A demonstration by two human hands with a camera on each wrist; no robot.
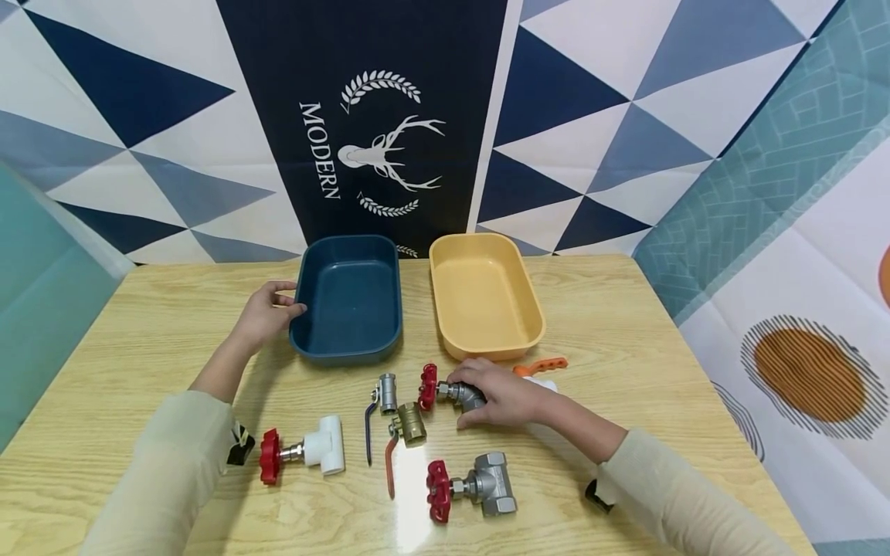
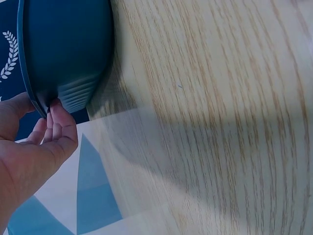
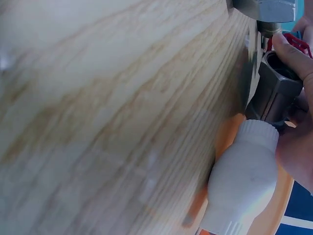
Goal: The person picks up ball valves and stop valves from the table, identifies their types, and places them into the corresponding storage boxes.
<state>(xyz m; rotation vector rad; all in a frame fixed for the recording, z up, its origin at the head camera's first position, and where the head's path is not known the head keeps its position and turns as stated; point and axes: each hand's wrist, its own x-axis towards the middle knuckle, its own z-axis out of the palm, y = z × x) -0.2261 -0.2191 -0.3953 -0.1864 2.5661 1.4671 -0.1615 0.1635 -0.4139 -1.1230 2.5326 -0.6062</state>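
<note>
"Head view, far left: what did your left hand (image 1: 267,313) have?"

"You had it pinching the rim of the blue bin (image 1: 348,309). Left wrist view agreed: thumb one side, fingers the other. With only one edge held, a hard pull could have skewed or tipped the bin."

"Next along?"

"White valve with the red wheel (image 1: 324,445), near your left sleeve (image 1: 170,455). A low forearm could have knocked it. Then the steel ball valve (image 1: 388,392) and the brass ball valve (image 1: 413,423), close together, levers toward you; one nudge might have crossed them."

"And your right hand (image 1: 504,395)?"

"You had thumb and fingers around the grey valve (image 1: 467,395), in front of the yellow bin (image 1: 480,301), red wheel pointing left. Whether it had left the table (image 1: 598,324), you couldn't tell. Smooth metal, weight likely uneven: an off-centre hold risked a roll or a slip."

"Anything beyond?"

"White valve with the orange lever (image 1: 542,366), partly hidden by your right arm. Right wrist view put its white body just beside the grey valve. A careless sideways sweep would probably have bumped it, since your own wrist blocked the sightline."
</note>
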